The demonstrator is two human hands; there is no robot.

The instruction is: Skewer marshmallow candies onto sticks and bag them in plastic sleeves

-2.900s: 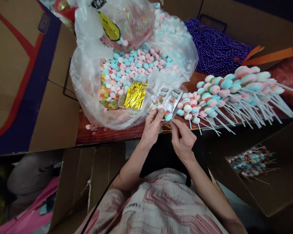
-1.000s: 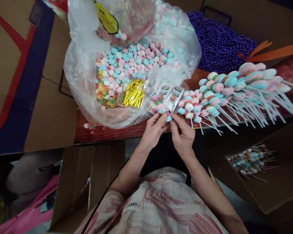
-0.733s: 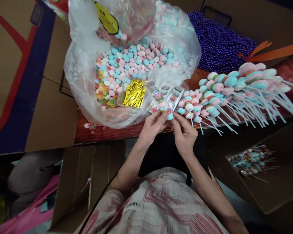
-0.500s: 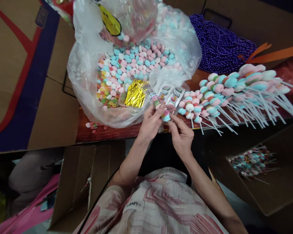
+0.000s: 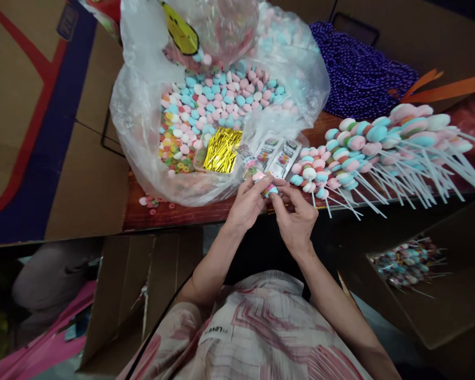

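My left hand [image 5: 248,203] is closed around a candy skewer [image 5: 269,189] in a clear printed wrapper. The fingers of my right hand [image 5: 296,214] pinch the lower end of the same wrapped skewer, near a blue marshmallow. Its stick is hidden. Just beyond my hands lie flat printed wrappers [image 5: 282,158] in a clear tray. To their left a clear box holds gold twist ties [image 5: 222,150]. Unwrapped marshmallow skewers [image 5: 350,153] with white sticks are piled to the right of my hands.
A large plastic bag [image 5: 126,132] lies spread on the table, bearing loose marshmallows [image 5: 221,97] and gummy rings [image 5: 170,142]. Purple cord [image 5: 360,74] is heaped at the back right. Below the table edge, a cardboard box [image 5: 455,295] at right contains wrapped skewers [image 5: 407,261]; another box [image 5: 122,295] stands at left.
My right fingers have closed in on the wrapped skewer's lower end, and the two hands are nearer each other. The view has shifted slightly.
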